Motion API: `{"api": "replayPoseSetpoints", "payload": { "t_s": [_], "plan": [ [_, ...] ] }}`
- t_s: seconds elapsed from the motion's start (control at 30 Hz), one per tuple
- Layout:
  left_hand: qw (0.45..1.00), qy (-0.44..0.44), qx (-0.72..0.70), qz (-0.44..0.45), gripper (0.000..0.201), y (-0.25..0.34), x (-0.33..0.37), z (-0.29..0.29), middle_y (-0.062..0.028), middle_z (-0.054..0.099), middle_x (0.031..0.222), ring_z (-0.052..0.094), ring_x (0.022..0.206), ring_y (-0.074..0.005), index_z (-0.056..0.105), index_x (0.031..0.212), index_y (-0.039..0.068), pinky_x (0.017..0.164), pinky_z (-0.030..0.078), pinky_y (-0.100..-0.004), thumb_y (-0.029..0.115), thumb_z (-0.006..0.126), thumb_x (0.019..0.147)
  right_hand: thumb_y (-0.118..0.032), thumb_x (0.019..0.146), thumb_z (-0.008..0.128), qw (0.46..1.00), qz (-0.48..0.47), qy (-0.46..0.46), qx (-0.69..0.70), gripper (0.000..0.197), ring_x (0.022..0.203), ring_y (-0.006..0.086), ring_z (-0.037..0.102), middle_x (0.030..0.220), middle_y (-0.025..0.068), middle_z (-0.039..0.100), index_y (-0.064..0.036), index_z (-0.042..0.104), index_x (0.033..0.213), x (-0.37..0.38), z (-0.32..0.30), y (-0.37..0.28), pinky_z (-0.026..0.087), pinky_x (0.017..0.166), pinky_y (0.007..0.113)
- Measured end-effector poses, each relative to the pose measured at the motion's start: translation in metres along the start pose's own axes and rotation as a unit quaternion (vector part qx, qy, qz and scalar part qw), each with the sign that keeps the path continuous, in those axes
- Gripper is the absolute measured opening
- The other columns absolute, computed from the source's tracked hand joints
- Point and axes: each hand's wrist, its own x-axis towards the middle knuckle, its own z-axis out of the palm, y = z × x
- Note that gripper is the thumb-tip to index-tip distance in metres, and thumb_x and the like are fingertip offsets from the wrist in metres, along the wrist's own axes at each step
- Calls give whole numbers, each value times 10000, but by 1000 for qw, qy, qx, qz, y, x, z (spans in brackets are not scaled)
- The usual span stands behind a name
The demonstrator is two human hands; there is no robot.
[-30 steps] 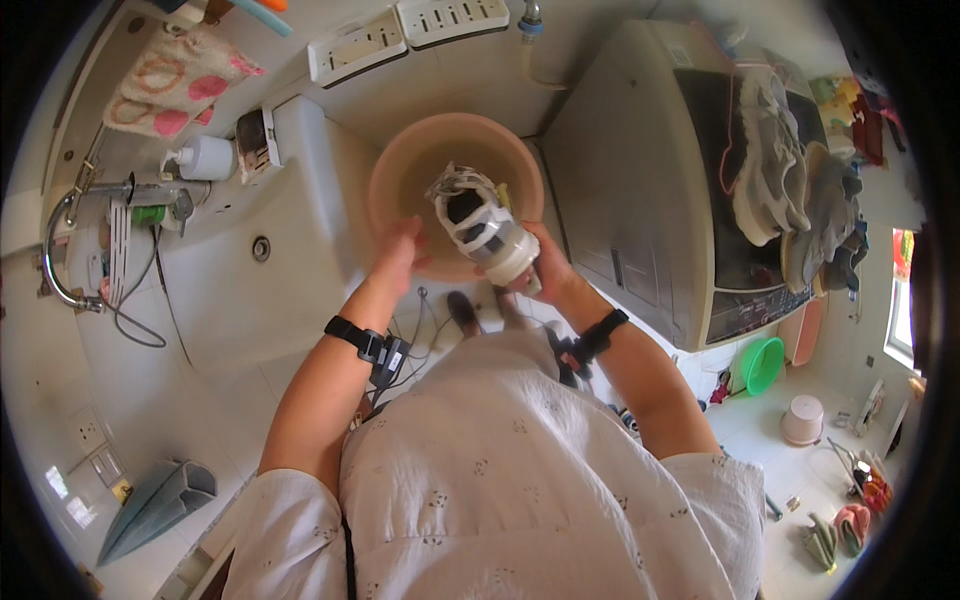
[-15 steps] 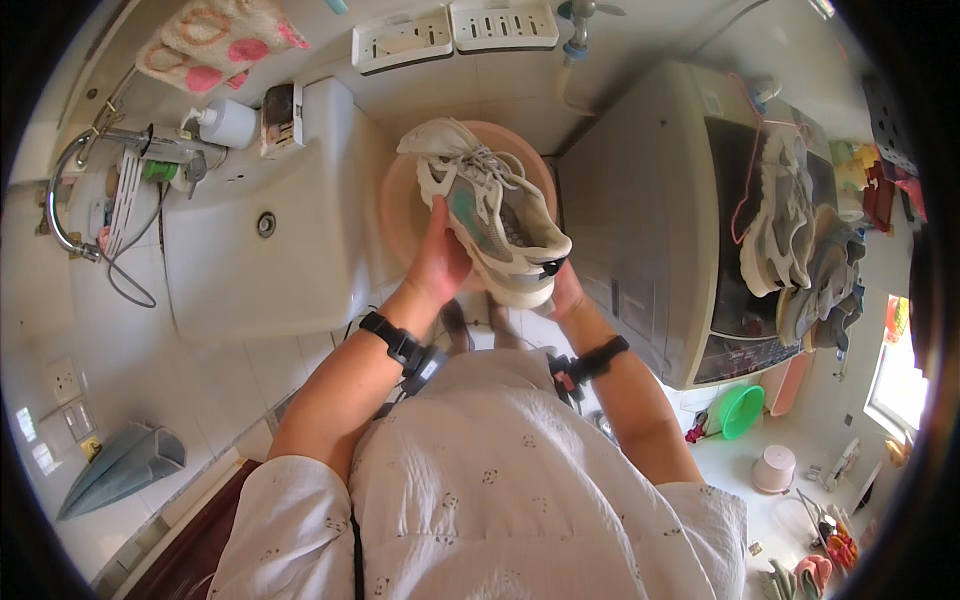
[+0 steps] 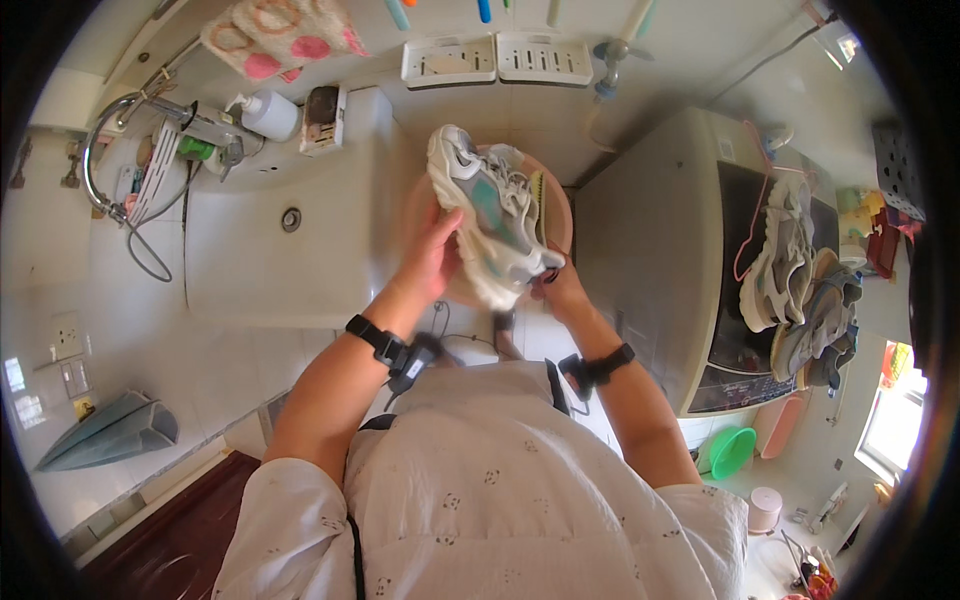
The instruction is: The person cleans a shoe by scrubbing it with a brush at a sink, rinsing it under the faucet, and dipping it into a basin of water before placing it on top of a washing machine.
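A white and grey sneaker (image 3: pixel 487 215) with a teal side panel is held over a pink basin (image 3: pixel 563 212). It is tilted, with its sole turned partly toward my left side. My left hand (image 3: pixel 432 256) grips the sneaker along the sole, thumb on the side. At the end with a dark tab, my right hand (image 3: pixel 562 285) is closed on the shoe; some of its fingers are hidden. Beside the shoe, a narrow yellowish strip (image 3: pixel 539 195) shows in the basin; its kind is unclear.
A white sink (image 3: pixel 330 265) stands left of the basin, with a curved tap (image 3: pixel 92 165) and a pump bottle (image 3: pixel 270 115). On the right, a grey washing machine (image 3: pixel 640 240) carries another sneaker (image 3: pixel 780 255) and darker shoes (image 3: pixel 825 315). Two soap trays (image 3: pixel 545 65) hang on the wall.
The sneaker has rolled so that more of its sole edge and side show and its opening is turned away. My view has shifted slightly, and the yellowish strip in the basin now shows.
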Motion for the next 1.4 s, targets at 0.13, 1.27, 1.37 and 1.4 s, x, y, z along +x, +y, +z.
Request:
{"api": "replayPoseSetpoints", "payload": {
  "t_s": [0.13,1.27,1.37,1.4],
  "plan": [
    [998,-56,-23,-6,560,47,-29,-28,-11,448,1273,454,1134,-164,277,1375,173,960,384,-335,236,539,884,-214,877,521,998,4,0,-58,270,433,85,401,707,37,547,-63,519,1100,-31,50,-61,350,392,221],
    [854,293,428,39,470,235,-118,-367,-173,612,951,593,901,-265,546,1076,15,779,473,-344,255,675,694,-174,813,521,765,-169,-95,-614,326,834,428,572,880,248,600,-18,469,1094,5,419,-6,455,719,490],
    [792,282,539,47,399,234,-96,-397,-201,616,974,592,928,-292,576,1023,2,812,457,-351,225,651,702,-165,818,511,739,-179,-118,-639,318,837,438,567,903,248,597,-17,453,1093,20,415,15,451,725,505],
    [768,261,584,42,398,238,-93,-396,-207,613,997,590,939,-299,576,1024,-6,826,452,-353,219,645,704,-160,816,512,747,-170,-136,-628,318,839,437,568,903,248,596,-17,454,1095,20,414,17,450,731,503]
  ]
}}
